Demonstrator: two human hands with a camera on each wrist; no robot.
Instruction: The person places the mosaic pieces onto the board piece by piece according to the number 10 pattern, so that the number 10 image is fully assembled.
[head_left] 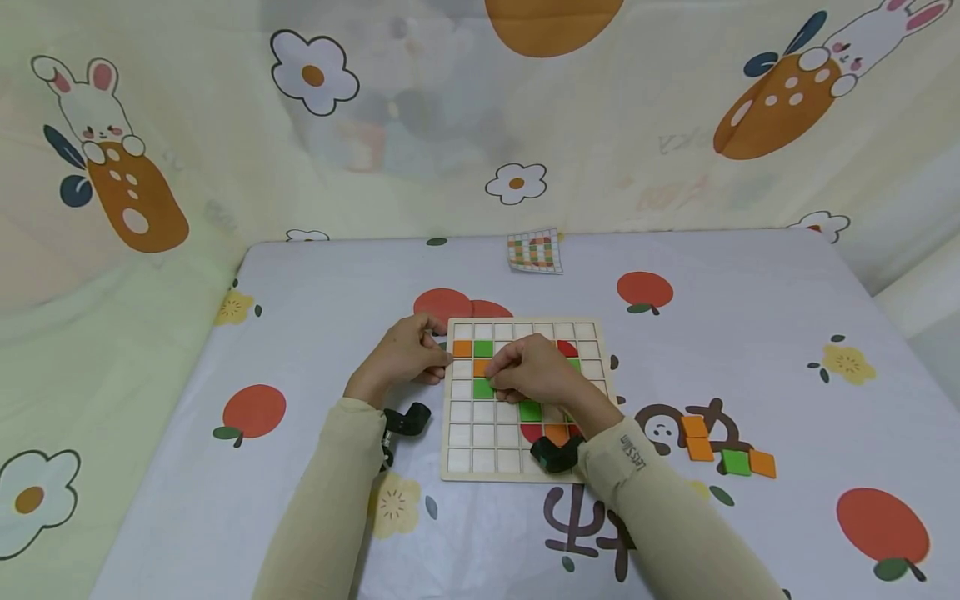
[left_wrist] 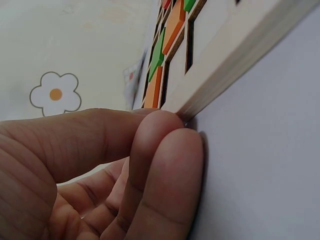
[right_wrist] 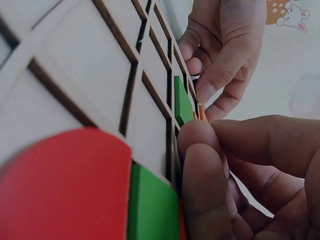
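A pale wooden grid board (head_left: 482,458) lies flat on the table, with orange, green and red tiles in several squares. My left hand (head_left: 405,350) grips the board's left edge near its far corner, thumb and bent fingertips together at the rim. My right hand (head_left: 540,369) is over the board's middle, its fingers bent and pinching at the right edge of an orange tile (head_left: 480,367). A green tile (head_left: 483,389) lies just nearer, and another green tile (head_left: 483,348) just beyond. In the right wrist view the fingertips (right_wrist: 200,170) cover most of that orange tile.
Loose orange tiles (head_left: 700,450) and one loose green tile (head_left: 736,462) lie right of the board. A small printed pattern card (head_left: 535,251) sits at the table's back edge, before a hanging cloth (head_left: 420,192). Black wrist cameras (head_left: 555,454) sit on both wrists.
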